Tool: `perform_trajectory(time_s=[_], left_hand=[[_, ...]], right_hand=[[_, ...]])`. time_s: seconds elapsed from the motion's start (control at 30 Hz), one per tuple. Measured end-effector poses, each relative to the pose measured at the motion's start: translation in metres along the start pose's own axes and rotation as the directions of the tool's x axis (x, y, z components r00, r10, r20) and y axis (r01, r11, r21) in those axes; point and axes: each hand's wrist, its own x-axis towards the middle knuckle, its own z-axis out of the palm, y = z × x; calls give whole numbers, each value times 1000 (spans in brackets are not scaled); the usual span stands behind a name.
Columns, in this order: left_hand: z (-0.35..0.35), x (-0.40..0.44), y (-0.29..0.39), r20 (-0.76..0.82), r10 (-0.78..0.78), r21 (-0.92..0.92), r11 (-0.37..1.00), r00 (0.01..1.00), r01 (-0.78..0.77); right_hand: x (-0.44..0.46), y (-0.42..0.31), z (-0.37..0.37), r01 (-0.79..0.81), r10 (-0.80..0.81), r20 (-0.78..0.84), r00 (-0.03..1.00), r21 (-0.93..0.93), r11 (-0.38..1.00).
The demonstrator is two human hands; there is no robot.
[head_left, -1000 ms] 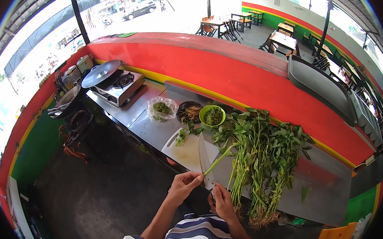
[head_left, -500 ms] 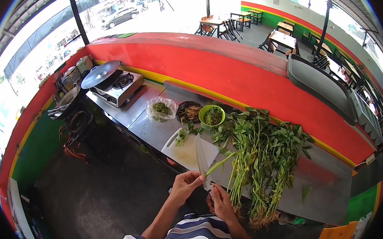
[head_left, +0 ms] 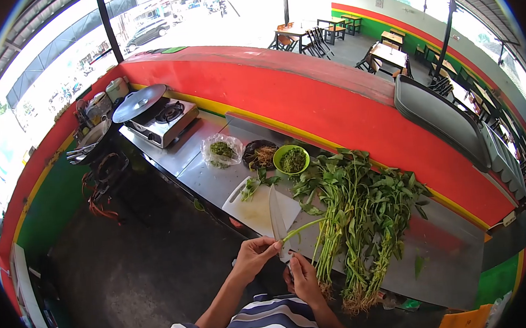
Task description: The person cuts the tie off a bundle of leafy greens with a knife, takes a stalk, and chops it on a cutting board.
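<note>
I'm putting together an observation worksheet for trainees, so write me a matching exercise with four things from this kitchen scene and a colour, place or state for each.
Column one:
1. knife
2. stalk
3. cutting board
4. bowl

Column two:
A. white, lying on the metal counter
B. held in the right hand
C. filled with chopped greens
D. held in the left hand

Right pairs: 1-B, 2-D, 3-A, 4-C.

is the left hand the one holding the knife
No, the right hand grips the knife by its handle, while the left hand holds a green stem.
</note>
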Motion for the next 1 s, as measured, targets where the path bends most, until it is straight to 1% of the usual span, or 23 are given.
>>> perform_trajectory(time_s=[0.23,0.33,0.4,0.43,0.5,0.73,0.8,0.93,1.0], left_hand=[[4,1,3,2,-17,20,1000,1000,17],[4,0,1,12,-3,30,1000,1000,2],[5,0,1,47,64,9,998,997,-65],[5,0,0,47,64,10,998,997,-64],[2,0,-1,38,-5,25,1000,999,4],[1,5,-2,-3,-9,44,999,1000,9],[2,5,-1,-10,-13,16,1000,1000,14],[1,5,-3,-14,-17,29,999,1000,17],[0,4,-5,-18,-34,38,999,999,35]], right_hand=[[1,2,-4,-19,19,-11,1000,4,1000],[2,3,-7,18,-18,-13,1000,23,1000],[2,0,-8,24,-22,-32,999,42,999],[2,-1,-8,24,-22,-32,999,43,999],[2,-2,-7,27,-26,-28,999,51,998],[2,3,-7,-2,2,14,1000,36,999],[2,0,-7,-28,28,9,1000,59,998],[3,3,-8,-25,25,0,1000,74,997],[3,1,-8,-13,16,-31,999,93,996]])
